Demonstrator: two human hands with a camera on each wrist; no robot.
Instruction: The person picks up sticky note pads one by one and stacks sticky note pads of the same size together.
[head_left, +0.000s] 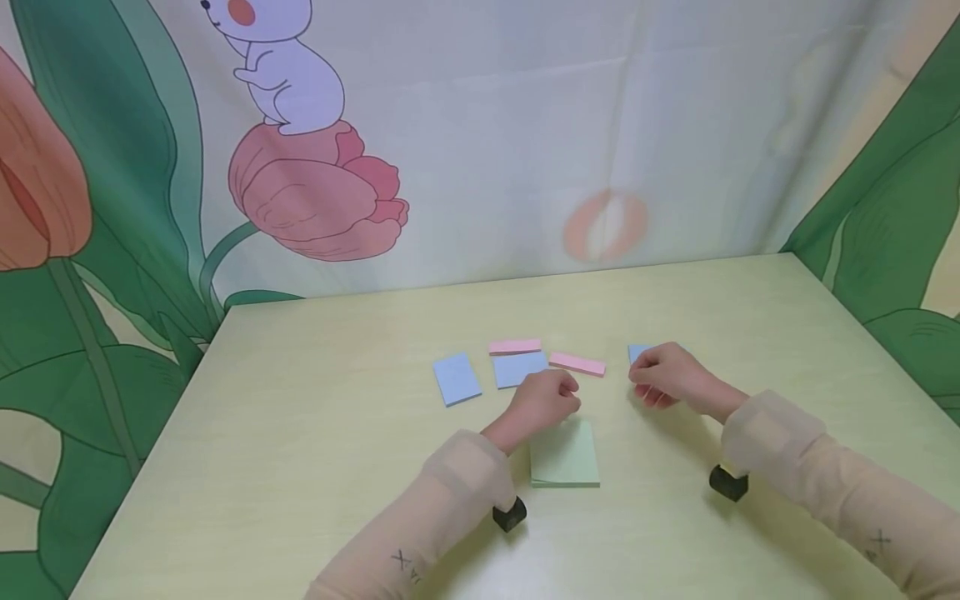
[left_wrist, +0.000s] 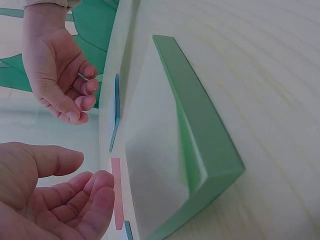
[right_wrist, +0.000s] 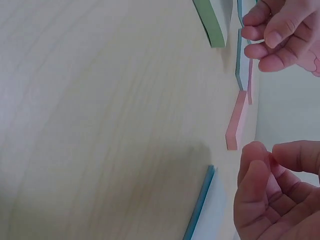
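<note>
My left hand (head_left: 542, 398) hovers over the far side of a green sticky note pad (head_left: 566, 457), its fingers loosely bent. The left wrist view shows a gap between thumb and fingers, with nothing held. One top sheet of the green pad lifts a little along the near edge. My right hand (head_left: 669, 375) is above a blue sticky note pad (head_left: 638, 352) and hides most of it. Thumb and forefinger are close together in the right wrist view, with no object seen between them; the blue pad (right_wrist: 207, 210) lies below on the table.
Farther back on the table (head_left: 300, 450) lie a tilted blue pad (head_left: 457, 379), a second blue pad (head_left: 516, 369) with a narrow pink pad (head_left: 514, 347) along its far edge, and another pink pad (head_left: 577, 364) set at an angle. A printed curtain (head_left: 480, 150) hangs behind the table.
</note>
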